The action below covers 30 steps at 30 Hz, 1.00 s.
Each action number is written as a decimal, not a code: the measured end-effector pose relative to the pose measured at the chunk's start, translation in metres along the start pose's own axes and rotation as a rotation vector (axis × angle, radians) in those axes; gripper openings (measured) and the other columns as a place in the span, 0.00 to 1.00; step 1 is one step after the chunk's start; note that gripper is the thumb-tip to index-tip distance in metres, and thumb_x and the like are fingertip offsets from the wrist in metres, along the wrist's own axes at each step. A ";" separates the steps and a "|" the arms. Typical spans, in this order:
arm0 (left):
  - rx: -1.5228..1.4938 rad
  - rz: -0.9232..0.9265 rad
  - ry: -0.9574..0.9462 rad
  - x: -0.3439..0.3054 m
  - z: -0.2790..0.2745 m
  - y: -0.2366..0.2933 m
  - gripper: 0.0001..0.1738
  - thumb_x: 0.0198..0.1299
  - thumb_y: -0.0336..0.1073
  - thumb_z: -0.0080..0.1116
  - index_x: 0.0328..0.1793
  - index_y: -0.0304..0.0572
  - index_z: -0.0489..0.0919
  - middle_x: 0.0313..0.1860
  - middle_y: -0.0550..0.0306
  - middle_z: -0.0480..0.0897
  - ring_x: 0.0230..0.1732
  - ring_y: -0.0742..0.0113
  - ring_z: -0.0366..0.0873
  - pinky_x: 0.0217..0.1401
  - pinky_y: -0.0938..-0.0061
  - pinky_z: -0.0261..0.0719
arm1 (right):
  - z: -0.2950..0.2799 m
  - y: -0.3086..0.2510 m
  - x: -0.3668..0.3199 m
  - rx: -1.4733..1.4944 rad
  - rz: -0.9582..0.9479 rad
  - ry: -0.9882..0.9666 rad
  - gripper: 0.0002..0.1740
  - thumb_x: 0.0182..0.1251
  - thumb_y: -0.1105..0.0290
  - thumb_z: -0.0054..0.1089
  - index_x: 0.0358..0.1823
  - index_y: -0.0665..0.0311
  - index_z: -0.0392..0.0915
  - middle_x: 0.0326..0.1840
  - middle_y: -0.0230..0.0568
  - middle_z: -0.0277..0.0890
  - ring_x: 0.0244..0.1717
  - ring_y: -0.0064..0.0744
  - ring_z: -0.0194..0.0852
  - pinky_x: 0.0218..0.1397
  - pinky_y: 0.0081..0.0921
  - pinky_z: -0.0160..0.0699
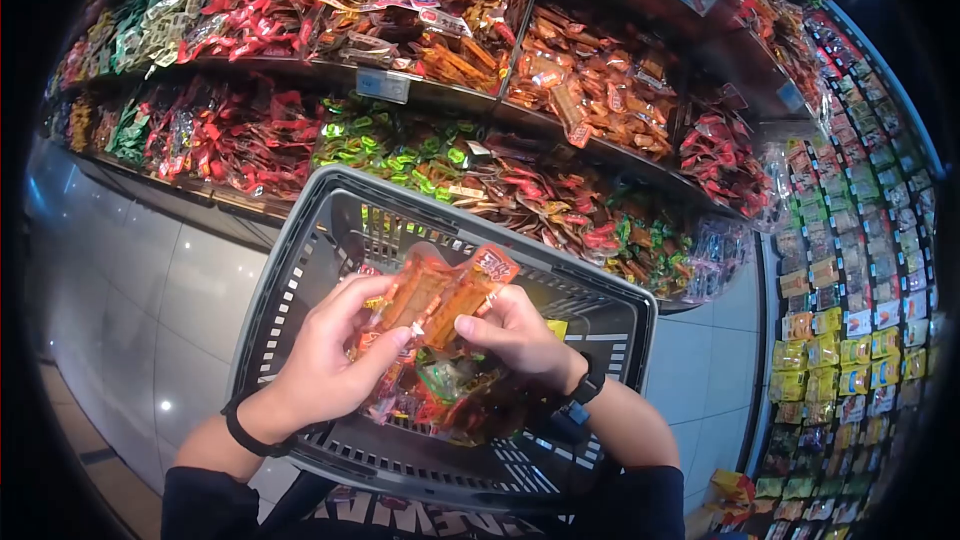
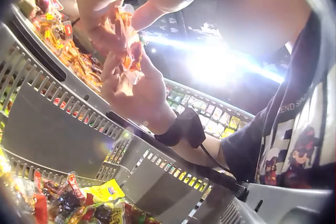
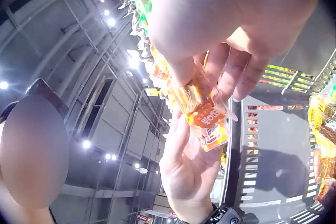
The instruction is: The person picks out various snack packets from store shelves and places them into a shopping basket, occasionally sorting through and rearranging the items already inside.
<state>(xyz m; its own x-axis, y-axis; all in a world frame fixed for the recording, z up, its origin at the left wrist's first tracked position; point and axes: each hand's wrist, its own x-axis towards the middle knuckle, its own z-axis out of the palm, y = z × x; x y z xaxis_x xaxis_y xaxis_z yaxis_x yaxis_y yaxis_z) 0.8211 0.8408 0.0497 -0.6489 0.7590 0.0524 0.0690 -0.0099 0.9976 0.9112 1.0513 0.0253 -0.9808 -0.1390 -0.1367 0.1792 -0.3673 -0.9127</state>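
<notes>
While left hand (image 1: 325, 350) and right hand (image 1: 525, 342) pinch orange packets (image 1: 435, 305) with fingers, basket (image 1: 575, 270) below, wrapped snacks (image 1: 450, 385) inside

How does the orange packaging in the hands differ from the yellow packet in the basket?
Support: the orange packaging is gripped by the left hand and right hand; the yellow packet lies loose among others in the basket.
Look: the orange packaging has see-through parts showing its contents; the yellow packet's visible face is mostly solid yellow.
Shared: both carry print.
</notes>
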 end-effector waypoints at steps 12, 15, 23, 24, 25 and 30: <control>0.117 0.078 -0.022 -0.008 -0.009 0.000 0.48 0.54 0.32 0.68 0.77 0.34 0.53 0.62 0.45 0.73 0.57 0.62 0.75 0.54 0.68 0.74 | -0.017 -0.011 0.012 0.097 -0.239 0.323 0.18 0.74 0.68 0.53 0.60 0.71 0.69 0.55 0.40 0.77 0.51 0.27 0.76 0.54 0.29 0.77; 0.164 0.142 -0.039 -0.008 -0.012 0.000 0.46 0.53 0.32 0.69 0.76 0.36 0.56 0.61 0.47 0.73 0.53 0.62 0.76 0.52 0.68 0.75 | -0.020 -0.016 0.011 0.057 -0.280 0.368 0.17 0.74 0.68 0.52 0.59 0.70 0.69 0.53 0.40 0.77 0.48 0.27 0.77 0.50 0.27 0.76; 0.530 0.447 -0.094 -0.007 -0.015 -0.002 0.28 0.49 0.31 0.69 0.58 0.37 0.76 0.50 0.50 0.75 0.47 0.54 0.77 0.49 0.65 0.77 | -0.049 -0.063 0.026 -0.125 -0.529 0.488 0.17 0.75 0.67 0.49 0.60 0.68 0.68 0.55 0.39 0.76 0.53 0.29 0.75 0.55 0.30 0.73; 0.533 0.454 -0.086 -0.009 -0.016 -0.002 0.28 0.49 0.31 0.69 0.58 0.37 0.76 0.50 0.50 0.75 0.47 0.54 0.77 0.49 0.65 0.77 | -0.053 -0.076 0.033 -0.138 -0.563 0.523 0.17 0.75 0.66 0.49 0.58 0.68 0.69 0.53 0.38 0.77 0.51 0.28 0.75 0.53 0.29 0.73; 0.546 0.453 -0.109 -0.013 -0.016 -0.003 0.27 0.49 0.32 0.69 0.57 0.37 0.76 0.49 0.51 0.76 0.46 0.53 0.78 0.49 0.65 0.77 | -0.056 -0.091 0.038 -0.174 -0.579 0.529 0.16 0.75 0.65 0.51 0.56 0.68 0.70 0.50 0.37 0.77 0.49 0.27 0.75 0.52 0.28 0.73; 0.612 0.544 -0.202 -0.016 -0.020 -0.003 0.21 0.48 0.32 0.70 0.50 0.37 0.79 0.44 0.52 0.79 0.44 0.56 0.79 0.46 0.66 0.78 | -0.098 -0.140 0.070 -0.199 -0.679 0.686 0.11 0.73 0.64 0.55 0.48 0.62 0.75 0.42 0.33 0.78 0.40 0.24 0.77 0.43 0.24 0.76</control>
<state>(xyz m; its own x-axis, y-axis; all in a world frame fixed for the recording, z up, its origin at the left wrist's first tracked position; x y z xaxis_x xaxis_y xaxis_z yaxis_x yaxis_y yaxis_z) 0.8167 0.8156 0.0473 -0.2628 0.8529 0.4512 0.7692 -0.0971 0.6315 0.8097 1.1825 0.1054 -0.7139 0.6309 0.3036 -0.3929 -0.0020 -0.9196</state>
